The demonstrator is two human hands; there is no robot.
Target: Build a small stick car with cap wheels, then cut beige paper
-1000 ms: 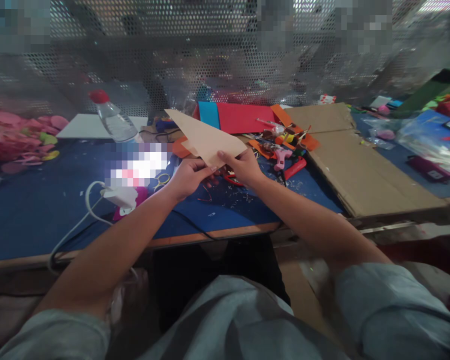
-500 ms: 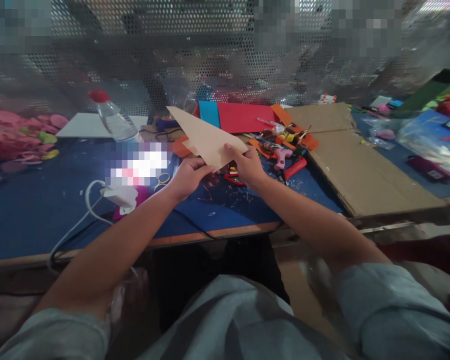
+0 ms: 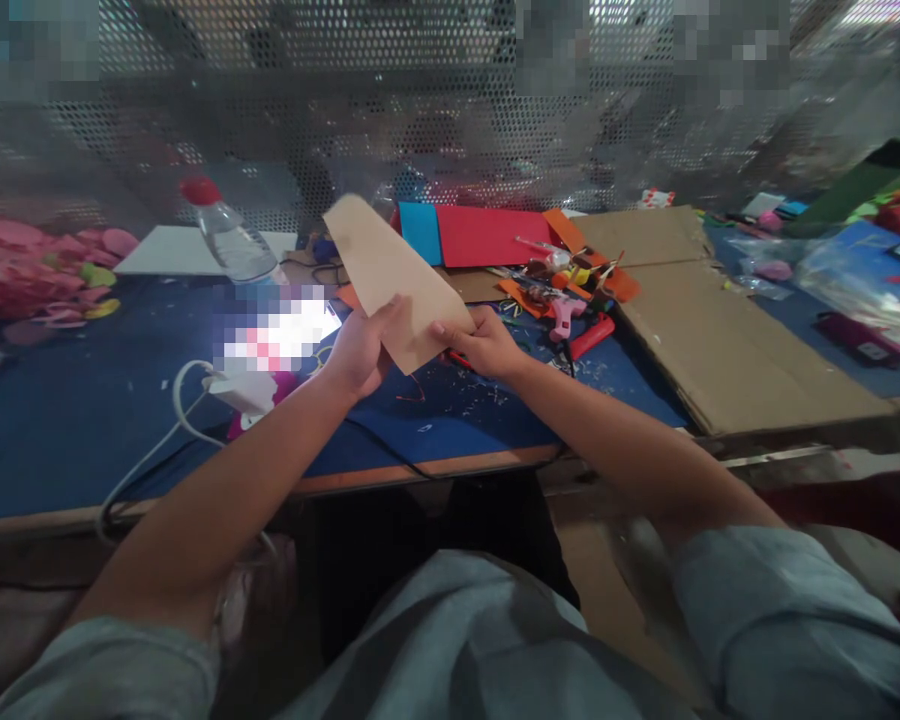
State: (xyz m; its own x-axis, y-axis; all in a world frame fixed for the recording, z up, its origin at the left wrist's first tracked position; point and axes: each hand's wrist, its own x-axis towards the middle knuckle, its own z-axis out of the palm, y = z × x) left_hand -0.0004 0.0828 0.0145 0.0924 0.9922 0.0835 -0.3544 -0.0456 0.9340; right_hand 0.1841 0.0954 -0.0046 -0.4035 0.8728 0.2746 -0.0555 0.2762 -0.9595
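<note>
A cream-coloured sheet (image 3: 390, 265), which looks like paper or thin foam, is held up above the blue table in both hands. My left hand (image 3: 361, 350) is closed on its lower left edge, thumb on the front face and fingers behind. With the thumb on the front near the lower right edge, my right hand (image 3: 484, 342) grips it too. The sheet leans away to the upper left, and its far end is cut off rather than pointed. Below it a red-handled tool (image 3: 459, 360) shows only in part.
Behind lie red sheet (image 3: 487, 235) and blue sheet (image 3: 418, 232). A pink glue gun (image 3: 565, 315) rests among orange scraps, right of my hands. Cardboard (image 3: 742, 330) covers the right side. A water bottle (image 3: 232, 240), a bright phone screen (image 3: 292, 330) and a white cable (image 3: 176, 400) are at left.
The sheet has turned in my hands, and its pointed far end has given way to a blunt one. My left hand has shifted slightly left, with its thumb now further up the face.
</note>
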